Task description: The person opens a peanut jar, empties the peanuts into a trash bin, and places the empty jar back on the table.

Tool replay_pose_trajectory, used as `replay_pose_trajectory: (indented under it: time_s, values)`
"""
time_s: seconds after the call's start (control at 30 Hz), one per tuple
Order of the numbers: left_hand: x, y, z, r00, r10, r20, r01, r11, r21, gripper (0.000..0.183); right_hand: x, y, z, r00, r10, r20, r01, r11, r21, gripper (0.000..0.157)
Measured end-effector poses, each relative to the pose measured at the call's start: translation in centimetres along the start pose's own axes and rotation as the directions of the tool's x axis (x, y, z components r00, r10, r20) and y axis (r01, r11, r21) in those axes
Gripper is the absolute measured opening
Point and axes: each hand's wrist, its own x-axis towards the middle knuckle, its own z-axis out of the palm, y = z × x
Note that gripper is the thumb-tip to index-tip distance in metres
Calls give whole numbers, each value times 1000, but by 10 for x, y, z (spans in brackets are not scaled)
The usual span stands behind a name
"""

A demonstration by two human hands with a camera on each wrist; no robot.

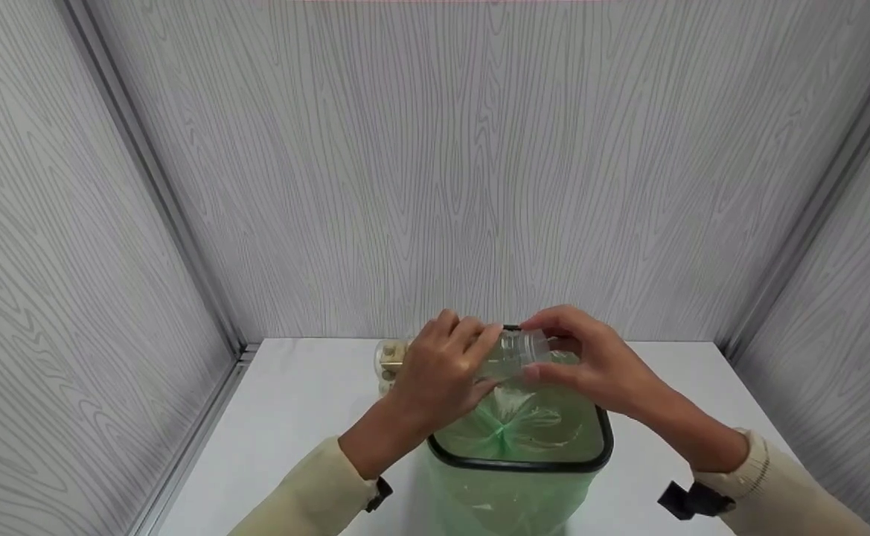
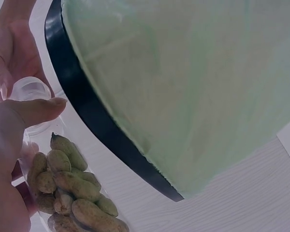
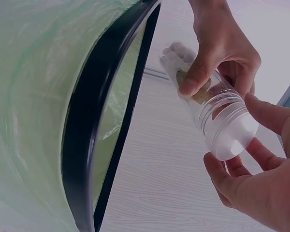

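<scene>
A clear plastic jar point(image 2: 63, 133) lies on its side in the air over the back of a bin, with unshelled peanuts point(image 2: 77, 186) gathered toward its base. My left hand point(image 1: 446, 368) grips the jar round its body, thumb along the near side. At the jar's mouth, my right hand point(image 1: 591, 365) pinches the translucent lid point(image 3: 234, 135) between thumb and fingers. In the right wrist view the lid sits against the threaded neck. Part of the jar is hidden behind my left hand in the head view.
The bin point(image 1: 520, 465) has a black rim and a light green bag lining, gathered in a knot inside. It stands on a white table point(image 1: 301, 402) right below my hands. Wood-grain panels point(image 1: 435, 164) enclose the table at the back and both sides.
</scene>
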Motion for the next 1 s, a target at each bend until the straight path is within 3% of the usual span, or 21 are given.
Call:
replay_pose_trajectory:
  time_s: [0.27,1.0]
  values:
    - [-5,-4,-2,1000,-18,22,19,1000,-17,67,-5,3,-8,999,-22,-37,20,999,-42,43]
    - [-34,-23,0,999,-46,-26,45,998,-44,72,-24,27,-26,978,-78,-191,35,975,-217,36]
